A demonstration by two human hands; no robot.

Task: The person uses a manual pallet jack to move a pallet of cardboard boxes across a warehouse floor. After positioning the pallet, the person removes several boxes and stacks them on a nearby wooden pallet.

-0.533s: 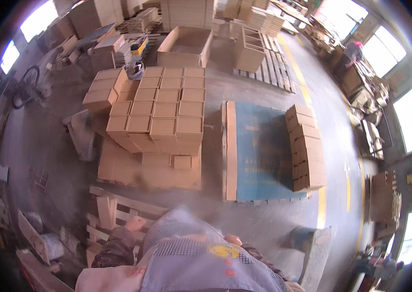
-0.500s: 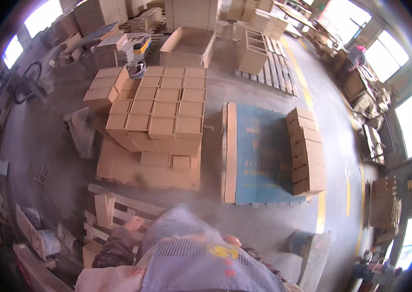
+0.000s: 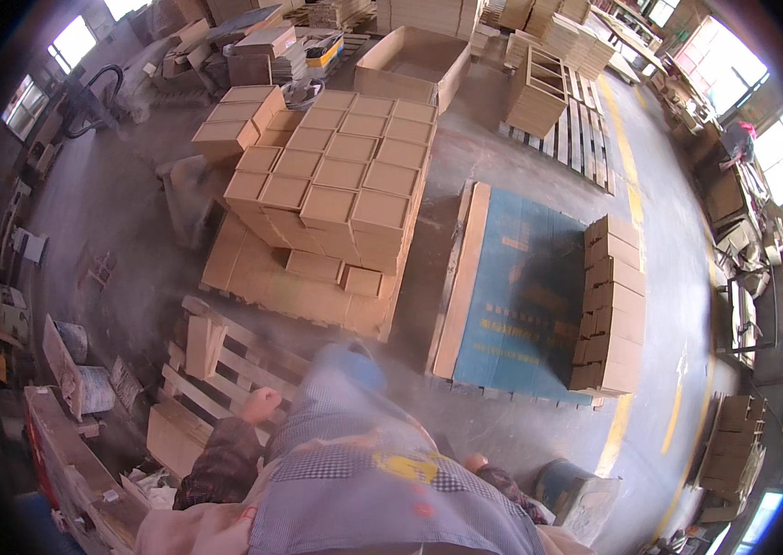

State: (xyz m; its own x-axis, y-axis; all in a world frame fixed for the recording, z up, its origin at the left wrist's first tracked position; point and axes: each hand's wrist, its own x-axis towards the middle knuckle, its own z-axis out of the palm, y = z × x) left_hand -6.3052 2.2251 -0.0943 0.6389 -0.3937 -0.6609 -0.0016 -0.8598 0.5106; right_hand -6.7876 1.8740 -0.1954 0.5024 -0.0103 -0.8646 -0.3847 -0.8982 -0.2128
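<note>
My left hand (image 3: 260,405) hangs low at my left side, above a slatted wooden pallet (image 3: 243,347), with its fingers curled in and nothing seen in them. On the other side of my checked apron (image 3: 336,439), my right hand (image 3: 474,462) shows only in part; its fingers are too small and hidden to make out. Ahead stands a block of stacked cardboard-brown boxes (image 3: 340,157) on a brown sheet (image 3: 303,310). To its right lies a blue-topped pallet load (image 3: 516,305), with a row of brown boxes (image 3: 609,314) along its right edge.
A large open carton (image 3: 414,65) stands behind the stacked boxes. Farther right, a box frame (image 3: 536,92) rests on a slatted pallet (image 3: 585,139). A grey-white drum-like object (image 3: 576,495) is near my right side. Boards and debris (image 3: 86,472) lie at lower left.
The view has turned somewhat, so boxes and pallets sit farther right and tilted in the picture. A blue-clad leg shows more below my apron. Both hands stay low and apart from the boxes.
</note>
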